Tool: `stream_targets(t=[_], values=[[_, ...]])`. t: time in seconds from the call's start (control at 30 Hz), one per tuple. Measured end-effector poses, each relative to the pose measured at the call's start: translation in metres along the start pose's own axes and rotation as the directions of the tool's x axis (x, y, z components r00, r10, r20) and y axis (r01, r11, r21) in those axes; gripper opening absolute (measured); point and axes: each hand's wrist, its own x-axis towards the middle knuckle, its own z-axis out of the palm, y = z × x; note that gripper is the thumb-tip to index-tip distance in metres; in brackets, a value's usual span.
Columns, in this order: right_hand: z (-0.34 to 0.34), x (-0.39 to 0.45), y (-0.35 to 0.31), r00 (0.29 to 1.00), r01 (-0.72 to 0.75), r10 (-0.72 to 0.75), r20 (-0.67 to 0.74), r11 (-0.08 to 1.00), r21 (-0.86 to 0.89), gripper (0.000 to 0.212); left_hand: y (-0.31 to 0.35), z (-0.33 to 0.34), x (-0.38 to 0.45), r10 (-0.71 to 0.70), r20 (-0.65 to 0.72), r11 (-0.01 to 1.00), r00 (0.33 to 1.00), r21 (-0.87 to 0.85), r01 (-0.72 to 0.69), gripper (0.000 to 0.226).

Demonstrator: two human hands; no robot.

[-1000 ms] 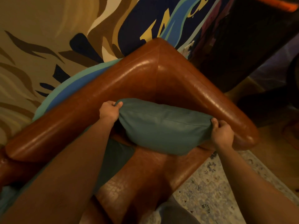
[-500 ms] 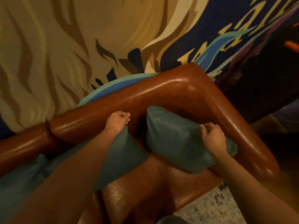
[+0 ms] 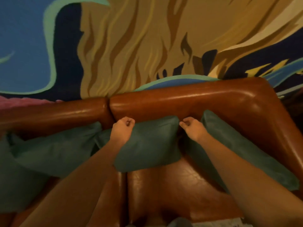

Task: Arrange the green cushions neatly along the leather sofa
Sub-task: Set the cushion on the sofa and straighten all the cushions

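Head view: both hands have shifted from the corner cushion to the middle cushion, left hand and right hand fingers pinching its top corners.

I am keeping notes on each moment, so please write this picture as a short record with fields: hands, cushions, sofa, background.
left hand: grips the top left corner of the middle cushion
right hand: pinches its top right corner
right cushion: leans in the sofa corner
left cushion: lies tilted, beside the middle one
sofa: brown leather
background: painted wall
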Motion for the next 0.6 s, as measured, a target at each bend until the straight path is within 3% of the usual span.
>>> stream_targets(t=[0.17, 0.33, 0.5, 0.6], values=[[0.023, 0.030, -0.012, 0.985, -0.170, 0.171, 0.016, 0.984, -0.043, 0.073, -0.068, -0.031, -0.006, -0.130, -0.213, 0.982, 0.968, 0.109, 0.156, 0.018], [0.035, 0.045, -0.009, 0.966, -0.255, 0.258, -0.016, 0.963, 0.091, 0.059, -0.116, -0.046, -0.013, -0.272, -0.330, 0.942, 0.904, 0.101, 0.320, 0.033], [0.050, 0.063, 0.003, 0.952, -0.277, 0.295, -0.081, 0.943, 0.183, 0.049, -0.157, -0.045, 0.009, -0.552, -0.228, 0.825, 0.802, -0.008, 0.565, 0.046], [0.053, 0.059, -0.008, 0.940, -0.302, 0.322, -0.115, 0.939, 0.162, 0.052, -0.166, -0.039, 0.018, -0.589, -0.153, 0.807, 0.793, -0.053, 0.589, 0.049]])
